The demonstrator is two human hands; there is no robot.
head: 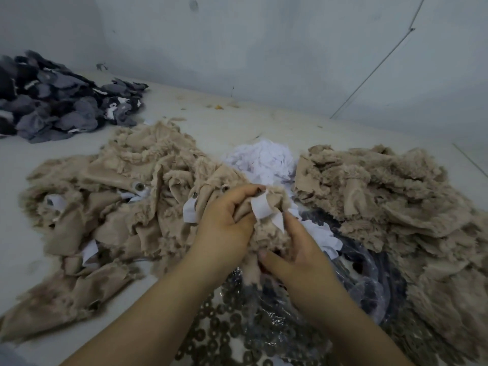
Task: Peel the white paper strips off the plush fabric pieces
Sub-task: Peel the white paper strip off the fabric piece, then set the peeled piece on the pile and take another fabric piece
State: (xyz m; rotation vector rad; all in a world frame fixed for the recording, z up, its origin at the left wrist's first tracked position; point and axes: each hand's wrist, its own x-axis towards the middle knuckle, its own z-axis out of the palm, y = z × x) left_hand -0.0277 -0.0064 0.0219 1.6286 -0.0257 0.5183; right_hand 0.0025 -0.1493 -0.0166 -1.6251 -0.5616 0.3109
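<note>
Pale table top (pixel 216 128) runs back to a whitish wall (pixel 237 48) w/ a corner at rear left; thin dark wire (pixel 375 67) slants down the wall at right. Dark grey fabric heap (pixel 60 101) sits far left by the wall. 2 beige plush piles: left pile (pixel 105 194), w/ several white strips showing among it, and right pile (pixel 396 196). Between them, toward the back, a mound of loose white paper (pixel 264 159).

At centre, both hands hold 1 plush piece (pixel 266 231) just above the piles. Left hand (pixel 224 223) grips its upper left part, fingers curled round the fabric. Right hand (pixel 298 249) grips the lower right edge, thumb pressed in. White paper strip (pixel 264 210) lies on the piece's top, long axis running upper left to lower right, lower end pointing to the right hand's fingertips. Near edge: clear plastic bag (pixel 290 313) over dark ring-patterned cloth (pixel 219 326).
</note>
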